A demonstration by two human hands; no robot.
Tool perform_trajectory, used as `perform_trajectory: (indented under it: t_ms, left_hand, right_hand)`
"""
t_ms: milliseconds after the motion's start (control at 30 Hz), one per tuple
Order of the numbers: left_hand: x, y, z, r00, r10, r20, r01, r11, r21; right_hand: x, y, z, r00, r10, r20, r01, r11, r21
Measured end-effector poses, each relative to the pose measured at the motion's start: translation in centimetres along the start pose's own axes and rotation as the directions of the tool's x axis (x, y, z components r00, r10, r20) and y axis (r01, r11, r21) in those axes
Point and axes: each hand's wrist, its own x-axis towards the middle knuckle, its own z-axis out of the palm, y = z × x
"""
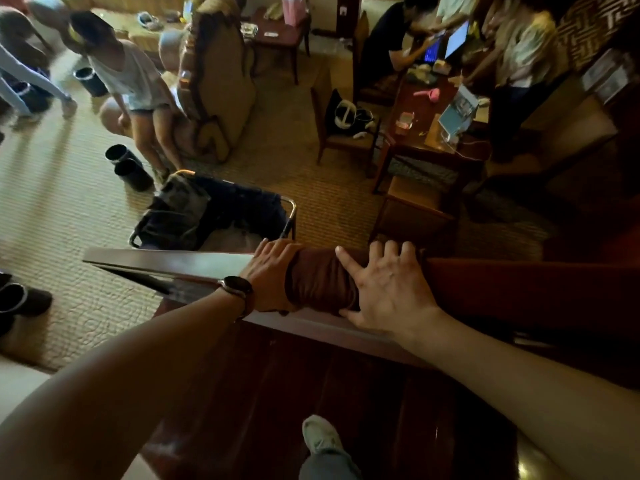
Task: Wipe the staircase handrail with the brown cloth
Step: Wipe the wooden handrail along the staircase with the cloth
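- A pale shoe point(320, 436) stands on dark wooden flooring at the bottom edge.
- The left hand point(268, 271) (a watch point(236, 286) on its wrist) lies over the handrail point(166, 263), fingers bent across the far edge; whether it pinches anything I cannot tell.
- The brown cloth point(318, 282) is draped over the handrail between both hands, touching each.
- The right hand point(388, 289) presses on the cloth's right end, fingers spread wide and flat, thumb at the near edge.
- Below the rail stands a metal-framed cart point(293, 206) with dark bags on patterned carpet point(69, 202).
- Farther off, several people stand among chairs and a table.
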Motion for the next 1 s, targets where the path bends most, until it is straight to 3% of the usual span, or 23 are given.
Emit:
perform_trajectory:
  t_ms: [1000]
  left_hand:
    - [-4.6, -37.7, 9.5, 0.992, 0.114, -0.062, -0.115, 0.993, -0.015]
  right_hand:
    - [24.0, -29.4, 5.6, 0.997, 0.070, -0.029, -0.072, 0.995, -0.070]
